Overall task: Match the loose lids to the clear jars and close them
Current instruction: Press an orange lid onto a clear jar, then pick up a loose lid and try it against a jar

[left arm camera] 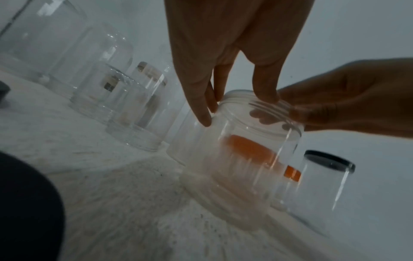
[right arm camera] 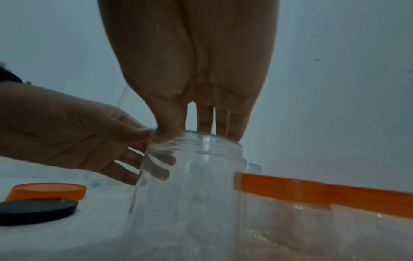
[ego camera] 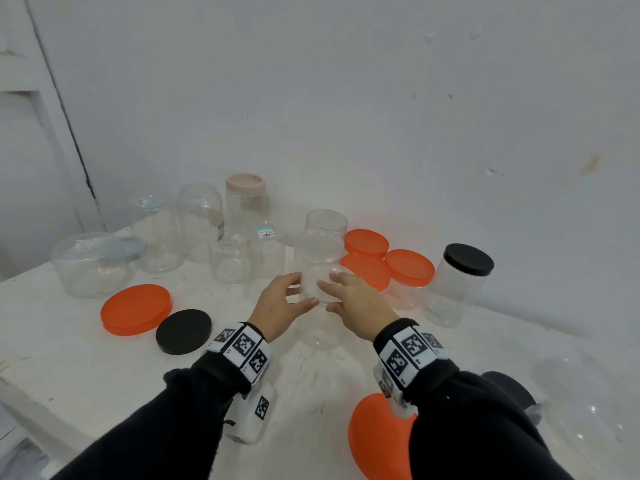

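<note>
A lidless clear jar (ego camera: 322, 336) with a threaded neck stands upright on the white table (ego camera: 86, 368), in the middle. My left hand (ego camera: 301, 289) grips its neck from the left, fingers round the far side and thumb in front. My right hand (ego camera: 329, 295) holds the rim from the right, thumb on the near edge and fingers across the mouth. In the wrist views the same jar (left arm camera: 234, 167) (right arm camera: 190, 194) shows its bare threads. Loose lids lie nearby: an orange lid (ego camera: 136, 309) and a black lid (ego camera: 183, 331) to the left, another orange lid (ego camera: 377, 438) near my right sleeve.
Several open clear jars (ego camera: 199, 220) and a pink-lidded jar (ego camera: 246, 199) stand at the back left by a wide clear container (ego camera: 90, 265). Behind the held jar lie two orange lids (ego camera: 366, 242). An orange-lidded jar (ego camera: 409, 271) and a black-lidded jar (ego camera: 464, 271) stand right.
</note>
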{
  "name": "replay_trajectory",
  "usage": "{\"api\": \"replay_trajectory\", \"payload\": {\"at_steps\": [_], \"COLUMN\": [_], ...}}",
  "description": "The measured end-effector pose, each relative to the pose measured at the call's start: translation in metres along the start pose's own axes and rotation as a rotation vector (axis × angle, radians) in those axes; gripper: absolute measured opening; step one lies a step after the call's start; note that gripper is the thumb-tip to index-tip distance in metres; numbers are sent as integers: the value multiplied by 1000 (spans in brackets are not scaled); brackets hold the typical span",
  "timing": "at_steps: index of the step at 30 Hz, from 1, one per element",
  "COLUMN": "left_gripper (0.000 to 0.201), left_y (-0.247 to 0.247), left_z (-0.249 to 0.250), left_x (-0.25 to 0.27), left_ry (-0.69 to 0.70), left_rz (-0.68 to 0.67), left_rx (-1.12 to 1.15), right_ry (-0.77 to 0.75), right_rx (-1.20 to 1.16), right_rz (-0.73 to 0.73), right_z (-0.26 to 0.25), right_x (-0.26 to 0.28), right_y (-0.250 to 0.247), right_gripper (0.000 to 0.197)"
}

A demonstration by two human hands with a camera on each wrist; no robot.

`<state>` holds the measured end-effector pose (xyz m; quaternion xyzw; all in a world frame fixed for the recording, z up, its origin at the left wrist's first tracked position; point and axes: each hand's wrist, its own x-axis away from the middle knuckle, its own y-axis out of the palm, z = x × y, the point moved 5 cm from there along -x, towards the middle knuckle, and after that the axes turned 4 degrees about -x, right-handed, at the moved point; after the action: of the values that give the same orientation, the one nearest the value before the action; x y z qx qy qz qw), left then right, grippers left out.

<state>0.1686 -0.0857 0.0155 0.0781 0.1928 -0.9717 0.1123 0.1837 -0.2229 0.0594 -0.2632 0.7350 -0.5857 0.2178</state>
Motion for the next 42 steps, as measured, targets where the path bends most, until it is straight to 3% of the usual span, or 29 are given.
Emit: {"api": "replay_trajectory", "payload": {"at_steps": [27, 36, 40, 42], "left_gripper": [43, 42, 51, 55], "left_y": [-4, -4, -3, -3], "left_z": [-19, -17, -11, -4], "left_x": [-38, -43, -39, -37], "left_ry": [87, 70, 105, 169], "left_rz": [104, 56, 57, 79], "left_rx": [-113, -175, -246, -341], "right_ry": [-11, 35, 79, 100], "right_rx": [-145, -127, -86, -98], "right_rz": [72, 73, 37, 91], "right_z": [19, 20, 14, 12], "right_x": [-56, -65, -60, -49], "right_y": [7, 7, 1, -9], "right_gripper": [47, 46, 50, 50]}}
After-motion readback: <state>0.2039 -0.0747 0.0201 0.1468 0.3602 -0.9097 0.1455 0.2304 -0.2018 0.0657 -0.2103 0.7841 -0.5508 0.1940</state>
